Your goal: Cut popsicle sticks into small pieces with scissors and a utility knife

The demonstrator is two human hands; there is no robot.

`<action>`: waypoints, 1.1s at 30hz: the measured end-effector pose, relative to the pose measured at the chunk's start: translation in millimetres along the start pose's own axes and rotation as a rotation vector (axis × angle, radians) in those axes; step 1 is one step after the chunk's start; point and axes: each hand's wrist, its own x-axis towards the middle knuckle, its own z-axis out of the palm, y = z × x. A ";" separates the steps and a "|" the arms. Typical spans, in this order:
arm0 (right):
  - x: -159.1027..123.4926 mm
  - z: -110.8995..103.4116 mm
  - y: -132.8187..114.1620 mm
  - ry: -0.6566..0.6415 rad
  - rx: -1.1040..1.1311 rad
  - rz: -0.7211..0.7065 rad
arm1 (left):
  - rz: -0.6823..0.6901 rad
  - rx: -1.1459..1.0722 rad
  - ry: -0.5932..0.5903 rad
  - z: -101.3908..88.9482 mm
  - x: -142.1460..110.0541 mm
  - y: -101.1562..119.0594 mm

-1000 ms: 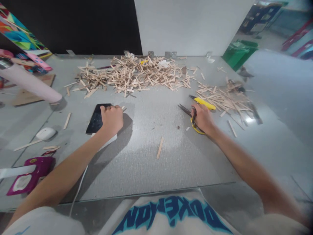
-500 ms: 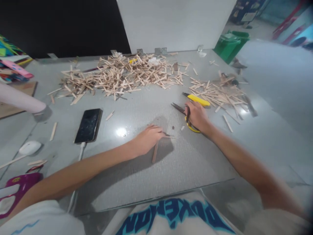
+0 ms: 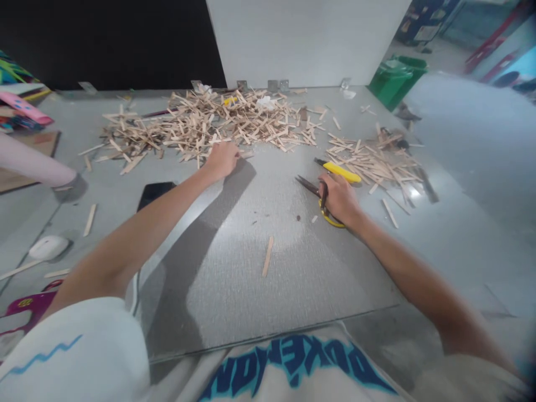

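Note:
My left hand (image 3: pixel 223 160) is at the front edge of a large heap of flat wooden craft sticks (image 3: pixel 259 125), its fingers closed. A stick end (image 3: pixel 247 154) pokes out to the right of the fingertips and appears pinched; the fingers partly hide it. My right hand (image 3: pixel 341 198) rests on the table, wrapped round yellow-handled scissors (image 3: pixel 309 186) with dark blades pointing left. Just beyond it lies a yellow utility knife (image 3: pixel 341 171). One loose craft stick (image 3: pixel 268 257) lies by itself between my arms.
A smaller stick pile (image 3: pixel 377 159) lies right of the knife. My left forearm partly covers a phone (image 3: pixel 154 192) with a white cable. At left are a white mouse-like object (image 3: pixel 49 247), a pink cylinder (image 3: pixel 37 162) and a magenta device (image 3: pixel 29 304). A green bin (image 3: pixel 396 84) stands beyond.
My left hand moved from the phone to the lone stick at centre, then away to the heap. The lone stick stays on the table. My right hand keeps the scissors in place.

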 end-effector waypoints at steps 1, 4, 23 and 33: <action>0.5 0.5 0.0 0.000 0.003 0.001 | -0.041 0.031 0.040 -1.2 -2.4 0.7; 1.7 2.1 0.2 -0.001 0.012 0.004 | -0.094 0.098 0.085 20.2 -14.4 22.8; 1.6 -2.7 -4.1 -0.049 -0.062 0.028 | -0.272 0.079 0.117 -4.9 0.9 50.5; 1.0 -1.1 0.0 -0.009 -0.009 0.015 | -0.071 -0.047 -0.094 46.3 -70.8 97.3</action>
